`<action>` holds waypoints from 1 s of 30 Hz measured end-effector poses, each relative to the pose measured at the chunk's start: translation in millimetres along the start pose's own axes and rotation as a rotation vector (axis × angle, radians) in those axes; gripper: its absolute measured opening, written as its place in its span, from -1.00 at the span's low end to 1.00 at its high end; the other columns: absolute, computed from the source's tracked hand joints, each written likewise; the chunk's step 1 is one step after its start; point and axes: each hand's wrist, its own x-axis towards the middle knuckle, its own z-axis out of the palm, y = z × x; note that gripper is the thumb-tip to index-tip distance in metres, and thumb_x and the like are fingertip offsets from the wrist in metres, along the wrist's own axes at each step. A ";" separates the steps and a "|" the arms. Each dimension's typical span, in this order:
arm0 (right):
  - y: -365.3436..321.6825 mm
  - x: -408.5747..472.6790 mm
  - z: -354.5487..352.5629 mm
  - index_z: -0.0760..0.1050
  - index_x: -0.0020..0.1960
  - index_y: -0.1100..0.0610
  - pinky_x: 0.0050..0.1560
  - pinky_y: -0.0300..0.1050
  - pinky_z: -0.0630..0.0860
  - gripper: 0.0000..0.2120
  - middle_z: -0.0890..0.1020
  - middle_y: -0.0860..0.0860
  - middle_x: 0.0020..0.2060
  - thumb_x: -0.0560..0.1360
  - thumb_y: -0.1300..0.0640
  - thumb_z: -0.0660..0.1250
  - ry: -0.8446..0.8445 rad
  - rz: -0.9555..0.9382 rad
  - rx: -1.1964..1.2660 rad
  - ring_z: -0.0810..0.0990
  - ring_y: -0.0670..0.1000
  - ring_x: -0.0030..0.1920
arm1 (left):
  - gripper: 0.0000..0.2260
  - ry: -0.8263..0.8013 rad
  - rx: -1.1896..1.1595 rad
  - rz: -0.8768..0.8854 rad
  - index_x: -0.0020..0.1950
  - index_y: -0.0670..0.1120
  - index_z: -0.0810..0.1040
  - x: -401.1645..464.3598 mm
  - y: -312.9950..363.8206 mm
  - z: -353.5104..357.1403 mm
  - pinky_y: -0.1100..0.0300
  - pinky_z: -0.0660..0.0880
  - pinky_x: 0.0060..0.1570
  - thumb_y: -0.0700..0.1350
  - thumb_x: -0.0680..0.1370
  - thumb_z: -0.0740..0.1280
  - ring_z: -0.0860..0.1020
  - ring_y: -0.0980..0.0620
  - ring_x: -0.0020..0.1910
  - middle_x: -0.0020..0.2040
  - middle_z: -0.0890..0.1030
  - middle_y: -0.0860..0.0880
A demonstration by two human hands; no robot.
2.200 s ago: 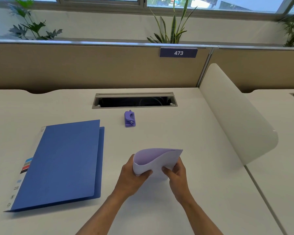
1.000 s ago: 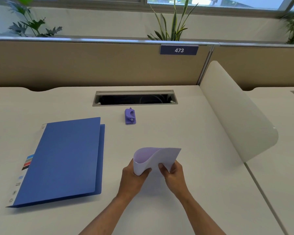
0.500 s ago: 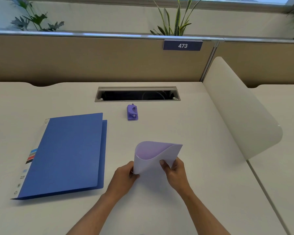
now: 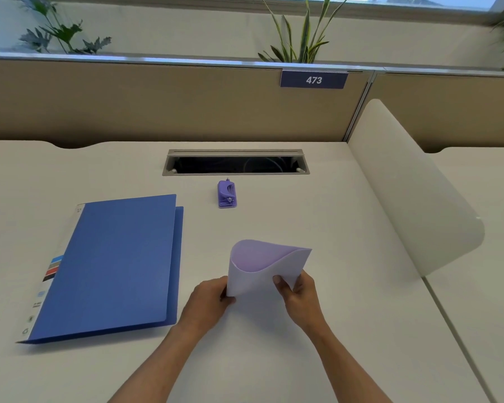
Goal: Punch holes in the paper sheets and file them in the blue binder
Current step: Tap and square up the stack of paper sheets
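Head view, the only one I have: worn camera, wide-angle, facing forward and down over the desk (image 4: pixel 317 199). Forearms enter from the bottom edge, close; the partition (image 4: pixel 157 103) and window plants stand far.

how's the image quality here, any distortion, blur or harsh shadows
Head view: wide-angle bending curves the tan partition wall and its rail; the corner plants look soft, while the small purple hole punch and the number sign reading 473 stay legible; even daylight leaves only faint shadows under the closed blue plastic binder and curled white paper sheets.
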 end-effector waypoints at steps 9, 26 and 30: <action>-0.7 0.6 0.0 0.56 0.01 -0.11 -0.14 -0.38 0.49 -0.73 0.70 -0.27 -0.15 0.58 0.29 0.34 -0.007 0.005 -0.027 0.65 -0.18 -0.12 | -0.56 -0.060 -0.063 0.048 -0.31 0.33 0.44 6.1 -10.3 -4.5 0.46 0.39 -0.28 -0.24 0.48 0.37 0.48 0.33 -0.29 -0.26 0.54 0.40; 2.9 3.7 -1.1 0.51 -0.13 -0.08 -0.30 -0.40 0.41 -0.72 0.61 -0.27 -0.33 0.58 0.31 0.33 -0.002 0.007 -0.072 0.53 -0.20 -0.33 | -0.78 -0.050 -0.082 0.128 0.10 0.05 0.58 -3.9 -27.3 -1.7 0.48 0.42 -0.08 -0.25 0.55 0.33 0.53 0.31 -0.06 -0.06 0.55 0.29; 4.0 3.1 -0.9 0.49 -0.16 -0.11 -0.35 -0.44 0.38 -0.69 0.58 -0.27 -0.38 0.58 0.30 0.33 -0.002 0.004 -0.083 0.49 -0.23 -0.40 | -0.75 -0.034 -0.082 0.146 0.10 0.02 0.56 -2.2 -25.9 -2.3 0.39 0.48 -0.09 -0.29 0.53 0.34 0.55 0.20 -0.07 -0.06 0.55 0.18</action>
